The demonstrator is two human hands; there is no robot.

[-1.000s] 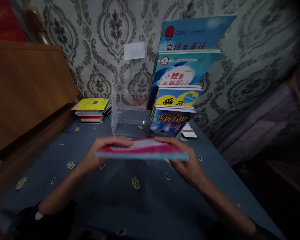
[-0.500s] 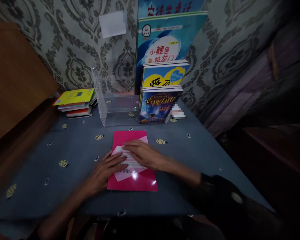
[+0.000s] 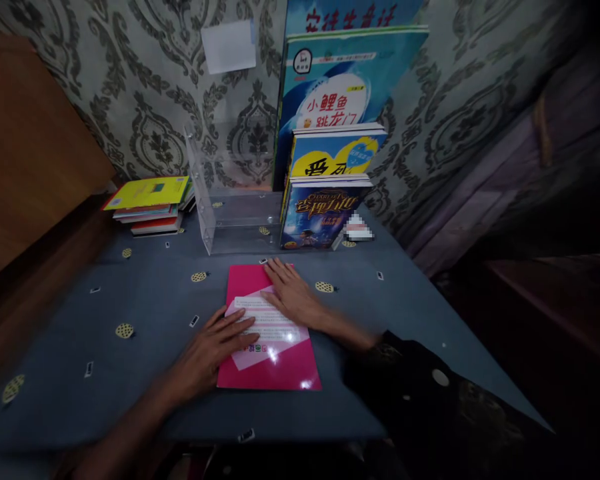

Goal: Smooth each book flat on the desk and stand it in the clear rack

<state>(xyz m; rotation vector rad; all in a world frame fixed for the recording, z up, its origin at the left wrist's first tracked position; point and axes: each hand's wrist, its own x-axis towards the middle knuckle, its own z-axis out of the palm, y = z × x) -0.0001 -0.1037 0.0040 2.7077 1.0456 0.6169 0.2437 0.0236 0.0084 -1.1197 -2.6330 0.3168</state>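
Observation:
A thin pink book (image 3: 285,370) lies flat on the table in front of me, a tilted pale panel of small print on its cover. My left hand (image 3: 217,347) rests on its left side, fingers spread across the printed panel. Over the upper right part lies my right hand (image 3: 293,293), palm down with fingers stretched towards the book's far edge. Neither hand grips the book; both lie flat on it. Beyond it stands a clear acrylic rack (image 3: 207,220), with several books upright in its right half, a dark blue book (image 3: 320,213) in front.
To the left of the rack is a stack of books (image 3: 147,197) with a yellow one on top. A patterned blue cloth (image 3: 155,293) covers the table. A brown wooden panel (image 3: 35,153) stands at left, and a curtain (image 3: 485,167) hangs at right. White paper (image 3: 229,47) is on the wall.
My right hand has slid from the middle of the pink book to its upper right, fingers now pointing away from me. My left hand stays on the left side. The view has shifted slightly.

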